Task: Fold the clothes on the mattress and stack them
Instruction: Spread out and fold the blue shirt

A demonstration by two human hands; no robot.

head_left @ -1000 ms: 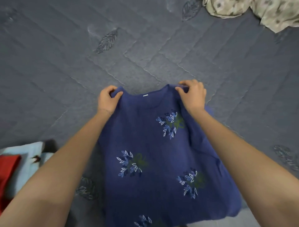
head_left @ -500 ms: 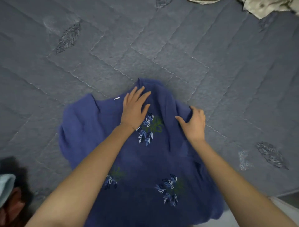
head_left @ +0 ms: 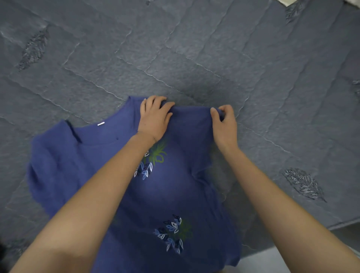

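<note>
A dark blue top (head_left: pixel 175 191) with printed leaf sprigs lies front up on the grey quilted mattress (head_left: pixel 175 58), its neckline with a small white tag pointing away from me. My left hand (head_left: pixel 153 118) grips the top's far edge by the right shoulder, fingers curled over the cloth. My right hand (head_left: pixel 225 122) pinches the right sleeve end between thumb and fingers. The cloth is stretched straight between both hands. The top's left sleeve lies rumpled at the left.
The mattress's near edge runs across the lower right, with a pale floor strip (head_left: pixel 292 259) below it. A scrap of light patterned cloth (head_left: pixel 350 1) shows at the top right corner. Bare quilted mattress spreads beyond the top.
My left hand went from lying flat on the chest to gripping the far shoulder edge. My right hand carried the sleeve outward and away, pulling that edge straight.
</note>
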